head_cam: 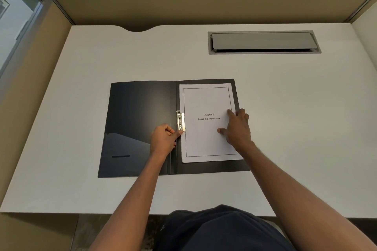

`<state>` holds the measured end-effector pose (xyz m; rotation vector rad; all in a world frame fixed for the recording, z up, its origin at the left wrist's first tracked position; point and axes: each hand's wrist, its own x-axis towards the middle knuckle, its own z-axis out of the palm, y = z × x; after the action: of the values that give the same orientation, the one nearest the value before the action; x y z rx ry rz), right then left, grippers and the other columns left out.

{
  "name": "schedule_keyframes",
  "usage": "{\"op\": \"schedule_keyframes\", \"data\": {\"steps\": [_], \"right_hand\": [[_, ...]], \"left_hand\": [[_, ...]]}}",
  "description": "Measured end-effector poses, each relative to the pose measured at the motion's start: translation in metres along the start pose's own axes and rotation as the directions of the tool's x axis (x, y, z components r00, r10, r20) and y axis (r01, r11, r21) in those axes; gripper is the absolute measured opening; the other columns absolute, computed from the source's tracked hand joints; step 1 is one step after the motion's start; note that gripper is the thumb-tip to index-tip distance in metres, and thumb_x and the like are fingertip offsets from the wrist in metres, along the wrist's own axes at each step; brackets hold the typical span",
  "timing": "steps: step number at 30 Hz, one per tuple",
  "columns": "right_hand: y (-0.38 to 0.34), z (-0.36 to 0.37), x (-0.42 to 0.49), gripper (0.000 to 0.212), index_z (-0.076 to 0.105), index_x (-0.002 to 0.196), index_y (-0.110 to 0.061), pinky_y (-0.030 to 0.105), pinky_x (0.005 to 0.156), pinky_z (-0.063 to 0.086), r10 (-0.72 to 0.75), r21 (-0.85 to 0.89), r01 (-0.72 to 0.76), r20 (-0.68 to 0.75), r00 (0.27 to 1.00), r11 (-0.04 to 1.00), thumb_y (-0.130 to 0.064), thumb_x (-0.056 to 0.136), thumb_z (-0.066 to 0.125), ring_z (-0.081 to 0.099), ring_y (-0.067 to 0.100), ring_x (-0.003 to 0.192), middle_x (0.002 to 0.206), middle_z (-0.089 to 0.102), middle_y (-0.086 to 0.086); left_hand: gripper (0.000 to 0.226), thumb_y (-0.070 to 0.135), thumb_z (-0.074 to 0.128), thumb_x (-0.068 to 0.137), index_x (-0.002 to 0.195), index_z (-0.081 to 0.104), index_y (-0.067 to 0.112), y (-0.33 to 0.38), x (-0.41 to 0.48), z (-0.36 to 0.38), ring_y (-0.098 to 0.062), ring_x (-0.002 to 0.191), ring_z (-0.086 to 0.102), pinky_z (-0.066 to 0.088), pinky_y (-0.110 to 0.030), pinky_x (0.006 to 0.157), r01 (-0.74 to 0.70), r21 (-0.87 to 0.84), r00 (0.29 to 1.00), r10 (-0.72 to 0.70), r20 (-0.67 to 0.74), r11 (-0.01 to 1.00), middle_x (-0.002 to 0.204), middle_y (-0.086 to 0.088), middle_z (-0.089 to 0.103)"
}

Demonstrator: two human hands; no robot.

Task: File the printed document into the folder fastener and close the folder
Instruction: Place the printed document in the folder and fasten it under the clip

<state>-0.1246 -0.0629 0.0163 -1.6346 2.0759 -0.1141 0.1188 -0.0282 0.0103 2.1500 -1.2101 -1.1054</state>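
A black folder (138,120) lies open flat on the white desk. On its right half rests the printed document (204,100), a white stack with a title page reading "Chapter 6 Learning Experience". A metal fastener clip (180,120) sits at the spine against the paper's left edge. My left hand (164,138) is curled on the folder beside the spine, its thumb touching the clip's lower end. My right hand (237,126) lies with its fingers spread flat on the document's right side, pressing it down.
A grey cable hatch (264,42) is set into the desk (81,67) at the back right. Tan partition walls enclose the desk at the back and sides. The desk's near edge runs just in front of my lap.
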Motion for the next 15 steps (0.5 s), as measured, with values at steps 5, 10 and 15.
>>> {"op": "schedule_keyframes", "data": {"steps": [5,10,15], "right_hand": [[0.008,0.000,-0.006,0.078,0.039,0.149,-0.012,0.042,0.105,0.045,-0.020,0.078,0.022,-0.025,0.999,0.997,-0.032,0.085,0.079,0.035,0.031,0.135,0.144,0.038,0.013],[0.009,-0.002,-0.009,0.079,0.034,0.153,-0.011,0.044,0.107,0.045,-0.023,0.114,0.026,-0.030,0.999,0.993,-0.037,0.090,0.074,0.034,0.031,0.140,0.149,0.038,0.013],[0.002,0.005,-0.033,0.079,0.030,0.156,-0.008,0.042,0.123,0.030,-0.158,-0.108,0.138,-0.198,0.968,0.985,-0.034,0.093,0.069,0.025,0.033,0.152,0.165,0.025,0.017]], "left_hand": [[0.017,0.026,0.078,0.092,0.091,0.071,0.011,0.002,0.001,-0.005,-0.013,0.059,0.070,0.064,-0.034,0.064,-0.028,0.014,1.000,0.028,-0.005,1.000,0.076,-0.004,0.076],[0.012,0.022,0.071,0.097,0.095,0.072,0.011,0.005,0.004,-0.016,-0.016,0.070,0.073,0.061,-0.029,0.066,-0.095,0.060,0.995,0.096,-0.021,0.994,0.083,-0.004,0.076],[0.013,0.018,0.064,0.101,0.106,0.073,0.009,0.003,0.010,-0.034,-0.013,0.087,0.065,0.047,-0.019,0.076,-0.190,0.143,0.973,0.206,-0.103,0.971,0.099,-0.003,0.073]]}}
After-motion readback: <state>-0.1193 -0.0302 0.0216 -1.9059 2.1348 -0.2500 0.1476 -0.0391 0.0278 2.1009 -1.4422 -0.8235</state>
